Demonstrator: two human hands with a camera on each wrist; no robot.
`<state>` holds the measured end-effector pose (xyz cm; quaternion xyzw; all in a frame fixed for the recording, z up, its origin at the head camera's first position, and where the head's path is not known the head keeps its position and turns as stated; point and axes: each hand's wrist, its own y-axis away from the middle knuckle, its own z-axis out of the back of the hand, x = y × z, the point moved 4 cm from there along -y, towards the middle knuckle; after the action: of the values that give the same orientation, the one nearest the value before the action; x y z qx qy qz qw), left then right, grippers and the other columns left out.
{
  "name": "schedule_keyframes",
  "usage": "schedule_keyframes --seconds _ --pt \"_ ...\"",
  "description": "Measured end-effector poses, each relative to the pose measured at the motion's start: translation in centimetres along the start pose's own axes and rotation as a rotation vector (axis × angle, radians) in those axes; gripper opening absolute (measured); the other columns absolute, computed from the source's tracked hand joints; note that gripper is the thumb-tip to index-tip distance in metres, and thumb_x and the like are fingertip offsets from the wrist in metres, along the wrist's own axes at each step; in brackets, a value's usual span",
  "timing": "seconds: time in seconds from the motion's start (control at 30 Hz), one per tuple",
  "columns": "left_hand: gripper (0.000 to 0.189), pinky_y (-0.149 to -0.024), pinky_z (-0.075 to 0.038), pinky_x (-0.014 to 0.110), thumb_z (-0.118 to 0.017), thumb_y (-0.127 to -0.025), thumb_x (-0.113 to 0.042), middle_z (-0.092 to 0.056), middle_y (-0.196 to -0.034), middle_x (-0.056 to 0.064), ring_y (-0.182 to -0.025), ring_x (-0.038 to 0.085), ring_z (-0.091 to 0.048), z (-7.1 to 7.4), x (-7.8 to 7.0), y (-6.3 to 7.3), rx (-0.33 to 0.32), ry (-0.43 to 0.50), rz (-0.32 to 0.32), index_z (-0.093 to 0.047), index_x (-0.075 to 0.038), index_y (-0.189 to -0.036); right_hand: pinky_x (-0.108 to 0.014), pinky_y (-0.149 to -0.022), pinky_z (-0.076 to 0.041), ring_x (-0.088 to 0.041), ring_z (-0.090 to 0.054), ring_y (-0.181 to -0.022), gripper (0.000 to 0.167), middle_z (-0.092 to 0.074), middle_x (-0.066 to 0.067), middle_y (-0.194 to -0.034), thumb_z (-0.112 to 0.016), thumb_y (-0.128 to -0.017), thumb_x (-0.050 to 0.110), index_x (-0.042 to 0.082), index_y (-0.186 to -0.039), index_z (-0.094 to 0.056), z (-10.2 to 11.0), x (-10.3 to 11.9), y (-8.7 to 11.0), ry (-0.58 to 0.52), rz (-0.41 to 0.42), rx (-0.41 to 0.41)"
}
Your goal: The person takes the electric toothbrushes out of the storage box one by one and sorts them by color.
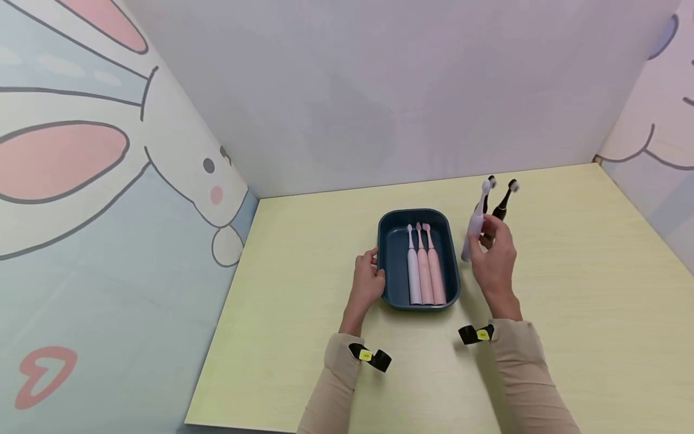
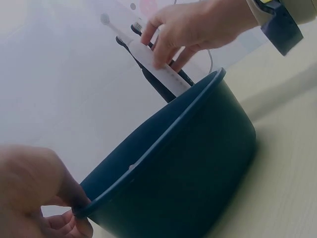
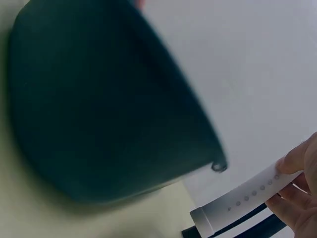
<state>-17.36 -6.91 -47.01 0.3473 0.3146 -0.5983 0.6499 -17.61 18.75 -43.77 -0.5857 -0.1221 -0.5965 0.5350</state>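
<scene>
My left hand (image 1: 368, 278) grips the left rim of a dark teal bin (image 1: 393, 265), thumb and fingers pinching its edge in the left wrist view. Inside the bin, a pale lilac electric toothbrush (image 1: 414, 274) and two pink electric toothbrushes (image 1: 435, 271) lie side by side. To the right of the bin, my right hand (image 1: 494, 253) pinches a whitish-lilac electric toothbrush (image 1: 475, 224) by its handle, brush head up. Two black electric toothbrushes (image 1: 501, 208) are upright close behind it, partly hidden by my fingers; I cannot tell if the hand holds them too.
The pale wood-grain table (image 1: 293, 301) meets a plain light wall (image 1: 379, 108) at the back. Side walls with cartoon drawings (image 1: 179, 163) stand left and right. A black strap with a camera (image 1: 476, 334) sits on each wrist.
</scene>
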Motion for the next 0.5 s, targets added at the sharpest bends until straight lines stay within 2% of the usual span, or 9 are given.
schedule_keyframes --seconds 0.23,0.5 --pt "0.05 -0.074 -0.044 0.028 -0.051 -0.091 -0.001 -0.047 -0.108 0.008 -0.081 0.015 -0.048 0.0 0.0 0.0 0.0 -0.004 0.009 -0.044 -0.006 -0.14 -0.027 -0.085 -0.052 -0.017 -0.058 -0.097 0.039 -0.058 -0.022 -0.111 -0.063 -0.086 -0.001 -0.007 -0.123 -0.053 -0.5 -1.7 0.5 -0.031 0.004 -0.016" --pt "0.049 -0.074 -0.044 0.028 -0.051 -0.091 -0.001 -0.047 -0.109 0.009 -0.082 0.015 -0.048 0.0 0.2 -0.1 -0.001 -0.01 0.011 -0.044 -0.006 -0.14 -0.038 -0.084 -0.052 -0.022 -0.059 -0.096 0.038 -0.058 -0.022 -0.112 -0.063 -0.086 -0.001 -0.007 -0.122 -0.053 -0.8 -2.8 0.8 -0.014 0.022 -0.009"
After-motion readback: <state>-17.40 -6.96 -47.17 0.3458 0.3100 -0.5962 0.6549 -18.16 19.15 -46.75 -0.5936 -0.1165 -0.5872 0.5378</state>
